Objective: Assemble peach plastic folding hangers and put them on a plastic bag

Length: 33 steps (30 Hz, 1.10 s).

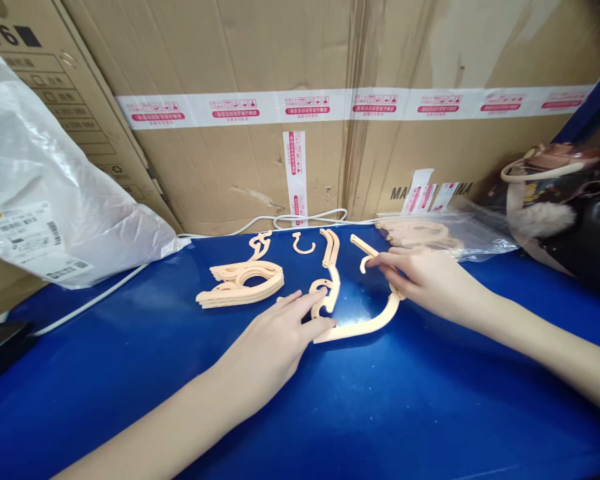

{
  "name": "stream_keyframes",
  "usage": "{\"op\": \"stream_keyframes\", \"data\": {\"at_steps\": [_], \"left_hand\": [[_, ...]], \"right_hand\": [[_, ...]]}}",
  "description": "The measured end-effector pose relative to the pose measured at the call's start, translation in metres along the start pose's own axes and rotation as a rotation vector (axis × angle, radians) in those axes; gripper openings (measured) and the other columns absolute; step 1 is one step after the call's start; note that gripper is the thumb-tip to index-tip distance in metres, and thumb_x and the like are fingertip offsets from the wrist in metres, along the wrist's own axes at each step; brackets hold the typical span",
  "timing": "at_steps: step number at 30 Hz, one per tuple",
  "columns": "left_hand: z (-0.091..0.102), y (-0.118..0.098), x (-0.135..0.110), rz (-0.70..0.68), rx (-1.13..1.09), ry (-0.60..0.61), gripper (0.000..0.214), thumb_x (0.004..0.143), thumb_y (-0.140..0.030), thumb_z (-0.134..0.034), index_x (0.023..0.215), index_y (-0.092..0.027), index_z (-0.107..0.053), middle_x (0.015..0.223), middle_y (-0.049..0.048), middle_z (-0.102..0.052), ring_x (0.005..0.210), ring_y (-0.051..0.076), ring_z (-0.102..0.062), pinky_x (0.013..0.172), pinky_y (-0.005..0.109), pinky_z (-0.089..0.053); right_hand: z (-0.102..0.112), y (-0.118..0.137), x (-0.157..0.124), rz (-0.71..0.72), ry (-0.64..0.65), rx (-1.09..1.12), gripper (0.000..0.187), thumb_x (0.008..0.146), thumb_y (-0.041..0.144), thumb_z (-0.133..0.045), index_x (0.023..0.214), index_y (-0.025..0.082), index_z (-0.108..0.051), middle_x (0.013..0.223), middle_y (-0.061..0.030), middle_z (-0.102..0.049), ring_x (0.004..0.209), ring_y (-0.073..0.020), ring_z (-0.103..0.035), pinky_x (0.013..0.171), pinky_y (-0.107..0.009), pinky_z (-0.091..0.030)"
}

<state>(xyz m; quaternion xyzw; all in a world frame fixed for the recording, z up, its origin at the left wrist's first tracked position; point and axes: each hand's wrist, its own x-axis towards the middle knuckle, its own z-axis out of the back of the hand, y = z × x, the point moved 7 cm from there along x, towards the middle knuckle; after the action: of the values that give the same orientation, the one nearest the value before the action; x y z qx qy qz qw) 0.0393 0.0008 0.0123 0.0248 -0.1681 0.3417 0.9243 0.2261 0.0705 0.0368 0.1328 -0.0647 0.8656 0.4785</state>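
A large cardboard box (260,167), banded with white tape printed in red, stands behind a blue table (430,407). A bulky white plastic bag (65,173) sits on the table at the left, and a clear bag (473,235) of cream pieces lies at the right, near the box.

Between the two hands lie parts of a cream plastic hanger, smooth and matte. The longest is a curved arm (355,331), bowed like a shallow bracket, its right end turned up to a joint partly covered by the right hand (433,277). From under those fingers a narrow straight slat (363,245) slants up to the left, with a small hook (363,266) just beside the fingertips. The right grip is curled closed on the slat.

The left hand (280,333) touches the left end of the curved arm; its fingers are slightly parted, and I cannot tell whether its grip pinches anything. Just beyond those fingertips lies a bent strip (335,283).

Left of the strip, near the left hand, is a stack of folded hangers (240,295). Farther back lie paired curved strips (332,248) and, smallest, a loose hook (307,251).
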Motion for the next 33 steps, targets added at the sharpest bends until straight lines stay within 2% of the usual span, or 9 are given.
{"op": "stream_keyframes", "data": {"at_steps": [4,7,11,14,19,23,27,30,33], "left_hand": [[-0.004,0.0,0.001,0.012,-0.076,0.066,0.051,0.08,0.007,-0.036,0.116,-0.019,-0.06,0.136,0.0093,-0.057,0.119,0.024,-0.059,0.095,0.043,-0.053],[0.001,-0.004,0.003,-0.007,-0.111,0.024,0.042,0.084,0.002,-0.035,0.109,-0.017,-0.062,0.127,0.0098,-0.062,0.112,0.023,-0.061,0.093,0.043,-0.052],[0.007,-0.006,0.005,0.036,-0.142,-0.001,0.016,0.09,-0.02,-0.051,0.1,-0.017,-0.063,0.119,0.0092,-0.065,0.105,0.025,-0.062,0.09,0.042,-0.049],[0.006,-0.004,0.005,0.063,-0.134,0.02,0.013,0.09,-0.028,-0.058,0.097,-0.018,-0.061,0.118,0.0079,-0.065,0.104,0.026,-0.061,0.089,0.04,-0.048],[0.004,-0.004,0.006,0.025,-0.141,0.016,0.009,0.093,-0.023,-0.054,0.096,-0.017,-0.06,0.115,0.0077,-0.067,0.104,0.024,-0.061,0.09,0.039,-0.046],[0.007,-0.006,0.006,0.015,-0.184,0.01,0.002,0.09,-0.019,-0.058,0.09,-0.017,-0.058,0.107,0.0071,-0.069,0.099,0.024,-0.063,0.088,0.039,-0.046],[0.008,-0.005,0.006,0.045,-0.239,0.043,0.011,0.089,-0.015,-0.059,0.082,-0.018,-0.051,0.095,0.0048,-0.069,0.092,0.022,-0.063,0.081,0.037,-0.046],[0.007,-0.004,0.006,0.044,-0.241,0.048,0.008,0.09,-0.017,-0.059,0.09,-0.019,-0.051,0.096,0.0031,-0.068,0.091,0.021,-0.063,0.079,0.036,-0.046],[0.006,-0.004,0.006,0.03,-0.217,0.048,0.018,0.091,-0.018,-0.057,0.108,-0.02,-0.051,0.105,0.003,-0.066,0.098,0.021,-0.061,0.085,0.037,-0.045]], "right_hand": [[-0.001,0.002,-0.001,0.012,-0.017,0.007,0.033,0.093,0.02,-0.04,0.111,0.022,-0.068,0.088,-0.0037,-0.074,0.071,-0.0192,-0.068,0.061,-0.028,-0.045],[-0.003,0.003,-0.001,0.028,-0.027,0.003,0.031,0.094,0.023,-0.041,0.111,0.021,-0.067,0.087,-0.0042,-0.075,0.07,-0.0192,-0.068,0.061,-0.028,-0.045],[-0.008,0.006,-0.002,0.034,-0.014,-0.022,0.029,0.096,0.026,-0.041,0.111,0.022,-0.066,0.089,-0.0054,-0.074,0.075,-0.0213,-0.069,0.061,-0.03,-0.047],[-0.012,0.01,-0.003,0.051,0.002,-0.007,0.029,0.096,0.025,-0.04,0.111,0.021,-0.065,0.09,-0.006,-0.074,0.075,-0.0208,-0.07,0.062,-0.029,-0.048],[-0.012,0.017,-0.004,0.094,0.005,0.035,0.026,0.096,0.023,-0.038,0.103,0.021,-0.064,0.085,-0.0059,-0.072,0.069,-0.0179,-0.068,0.059,-0.027,-0.047],[-0.016,0.017,-0.004,0.066,0.092,0.04,0.024,0.094,0.017,-0.037,0.098,0.019,-0.061,0.087,-0.0061,-0.071,0.067,-0.0172,-0.066,0.059,-0.027,-0.045],[-0.018,0.017,-0.004,0.044,0.148,0.056,0.022,0.093,0.016,-0.038,0.098,0.019,-0.058,0.089,-0.0054,-0.068,0.067,-0.017,-0.064,0.061,-0.028,-0.044],[-0.017,0.022,-0.004,0.073,0.179,0.06,0.02,0.093,0.015,-0.039,0.099,0.019,-0.058,0.091,-0.0045,-0.065,0.068,-0.0168,-0.063,0.062,-0.028,-0.043],[-0.016,0.036,-0.007,0.211,0.215,0.005,0.019,0.093,0.012,-0.041,0.099,0.018,-0.058,0.086,-0.0036,-0.06,0.065,-0.0165,-0.059,0.059,-0.027,-0.04]]}}
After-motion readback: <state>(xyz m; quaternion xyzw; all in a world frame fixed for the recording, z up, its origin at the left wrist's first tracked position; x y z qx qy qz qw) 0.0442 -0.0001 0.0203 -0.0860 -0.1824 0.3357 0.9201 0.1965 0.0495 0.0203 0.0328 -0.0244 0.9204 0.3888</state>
